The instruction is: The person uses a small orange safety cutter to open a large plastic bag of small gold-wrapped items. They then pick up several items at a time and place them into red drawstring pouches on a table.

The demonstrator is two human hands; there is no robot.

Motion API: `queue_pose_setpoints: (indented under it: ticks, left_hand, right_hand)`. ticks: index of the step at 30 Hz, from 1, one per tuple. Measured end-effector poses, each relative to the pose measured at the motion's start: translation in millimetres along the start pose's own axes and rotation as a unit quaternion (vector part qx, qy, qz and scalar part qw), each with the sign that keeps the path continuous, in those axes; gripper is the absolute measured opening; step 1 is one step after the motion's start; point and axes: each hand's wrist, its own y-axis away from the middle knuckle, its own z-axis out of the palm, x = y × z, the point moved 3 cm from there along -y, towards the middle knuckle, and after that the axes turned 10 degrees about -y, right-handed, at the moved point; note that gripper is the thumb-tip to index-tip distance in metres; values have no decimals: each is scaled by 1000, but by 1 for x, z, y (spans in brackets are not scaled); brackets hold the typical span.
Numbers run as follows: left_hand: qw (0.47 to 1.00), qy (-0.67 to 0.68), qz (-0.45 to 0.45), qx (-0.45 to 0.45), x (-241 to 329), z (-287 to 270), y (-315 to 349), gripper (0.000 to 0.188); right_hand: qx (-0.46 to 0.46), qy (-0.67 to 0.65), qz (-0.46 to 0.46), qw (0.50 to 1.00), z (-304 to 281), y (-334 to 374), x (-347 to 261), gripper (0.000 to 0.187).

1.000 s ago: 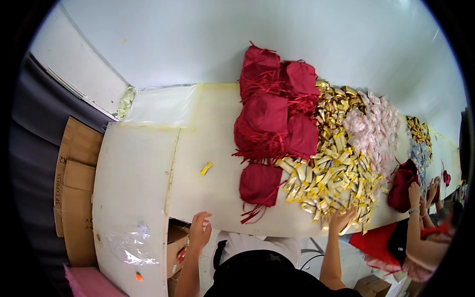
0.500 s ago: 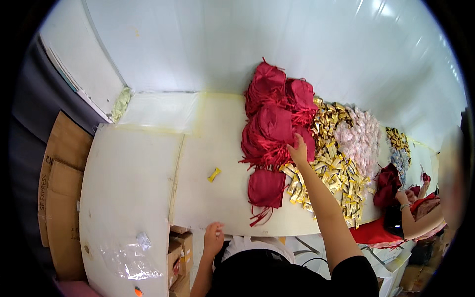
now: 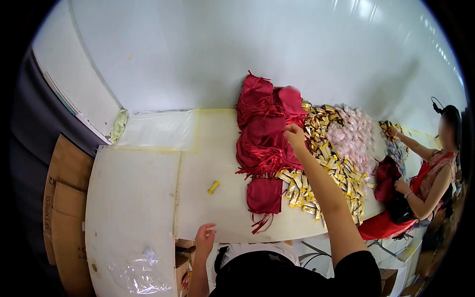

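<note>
Dark red cloth drawstring bags lie stacked in several overlapping piles, their ribbon ties hanging out. At the right side of the nearer big pile is my right hand, its fingers pinched together on a bag there; the fingertips are small and partly hidden. One single red bag lies flat nearer to me, ties toward the table edge. My left hand hovers by the table's front edge, fingers loosely curved and apart, holding nothing. The closest small thing to it is a yellow wrapped sachet, alone on the table.
Heaped gold-and-yellow packets, brown-gold packets and pink clear-wrapped packets spread to the right. A co-worker reaches over the table's right end with a red bag. Clear plastic lies front left; cardboard stands beyond.
My right hand's spread fingers have closed into a pinch at the bag pile. My left hand has shifted slightly left. The co-worker has leaned back into view and stretched one arm toward the far packets.
</note>
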Motion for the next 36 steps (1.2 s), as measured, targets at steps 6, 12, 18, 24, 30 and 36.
queue_pose_setpoints:
  ticks: [6, 12, 18, 24, 30, 36]
  left_hand:
    - [962, 199, 187, 32, 128, 36, -10, 12]
    - [921, 248, -106, -282, 97, 131, -17, 11]
    - [918, 278, -68, -276, 105, 175, -19, 16]
    - [950, -25, 82, -299, 119, 186, -7, 29]
    - [947, 43, -21, -318, 102, 184, -14, 24]
    - [964, 131, -28, -230, 103, 181, -37, 17]
  right_hand:
    - [-313, 67, -346, 882, 43, 150, -101, 21]
    - [-395, 144, -342, 840, 24, 300, -58, 19]
    - [-259, -34, -29, 965, -47, 284, -36, 20]
    - [-165, -153, 214, 951, -45, 285, 3, 20]
    - [-227, -157, 239, 931, -55, 273, 1, 14]
    - [-120, -242, 241, 932, -92, 229, 12, 10]
